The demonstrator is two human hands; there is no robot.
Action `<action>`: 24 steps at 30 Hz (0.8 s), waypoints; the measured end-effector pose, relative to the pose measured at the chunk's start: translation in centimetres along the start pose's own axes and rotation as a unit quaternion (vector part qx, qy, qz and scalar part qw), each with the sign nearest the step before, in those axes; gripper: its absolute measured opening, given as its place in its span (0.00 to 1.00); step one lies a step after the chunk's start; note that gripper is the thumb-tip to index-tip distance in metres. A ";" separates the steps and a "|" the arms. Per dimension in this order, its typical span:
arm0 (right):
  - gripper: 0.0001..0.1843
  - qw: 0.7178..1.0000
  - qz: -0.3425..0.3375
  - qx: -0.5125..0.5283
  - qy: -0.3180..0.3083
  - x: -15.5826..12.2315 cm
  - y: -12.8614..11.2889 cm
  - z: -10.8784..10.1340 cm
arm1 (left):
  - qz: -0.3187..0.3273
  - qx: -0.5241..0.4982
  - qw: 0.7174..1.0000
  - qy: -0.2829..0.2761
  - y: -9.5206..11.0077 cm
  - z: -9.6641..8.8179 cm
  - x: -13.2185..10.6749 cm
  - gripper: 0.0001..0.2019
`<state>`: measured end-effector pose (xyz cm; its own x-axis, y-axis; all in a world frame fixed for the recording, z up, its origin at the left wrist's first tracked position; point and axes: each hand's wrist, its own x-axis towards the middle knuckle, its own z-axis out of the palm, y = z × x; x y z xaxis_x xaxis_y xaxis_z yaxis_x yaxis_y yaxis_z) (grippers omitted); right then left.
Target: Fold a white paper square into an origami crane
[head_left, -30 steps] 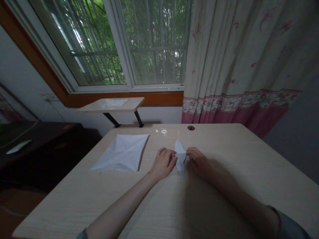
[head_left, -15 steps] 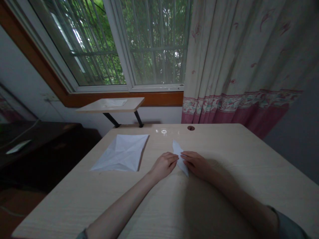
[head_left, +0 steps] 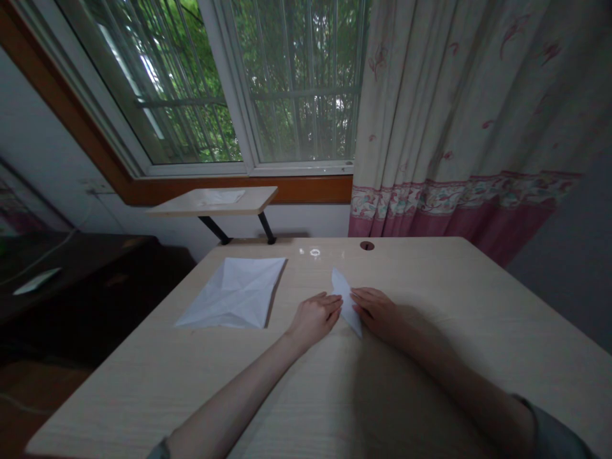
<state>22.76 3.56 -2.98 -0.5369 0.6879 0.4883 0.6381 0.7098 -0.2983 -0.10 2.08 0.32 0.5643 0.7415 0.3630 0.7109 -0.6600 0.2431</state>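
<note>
A small piece of folded white paper [head_left: 347, 308], narrow and pointed at both ends, lies on the table between my hands. My left hand [head_left: 315, 316] grips its left edge with the fingers pressed together. From the other side my right hand [head_left: 378, 311] holds the right edge, its fingertips along the paper. Part of each edge is hidden under my fingers. To the left of my hands lies a larger stack of white paper sheets [head_left: 243, 293] with crease lines across the top one.
The light wood table [head_left: 287, 401] reaches from me to the window wall. A small raised shelf [head_left: 182, 205] on black legs stands at its back left, bearing another white paper [head_left: 224, 197]. A round cable hole [head_left: 367, 246] is near the back edge, by the curtain [head_left: 430, 197].
My right fingers have drawn back slightly to the right, from over the middle of the folded paper to its right edge. My left hand stays almost still.
</note>
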 end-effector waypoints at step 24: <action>0.33 0.997 -0.005 0.071 -0.032 0.2 -0.8 -1.3 | 0.008 -0.009 1.000 0.016 -0.2 0.2 0.1 0.13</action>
<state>22.82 2.90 -1.58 -0.5808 0.6853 0.4393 0.5495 0.7282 -0.4095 -0.08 2.35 0.09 0.5615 0.7270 0.3953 0.6940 -0.6739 0.2535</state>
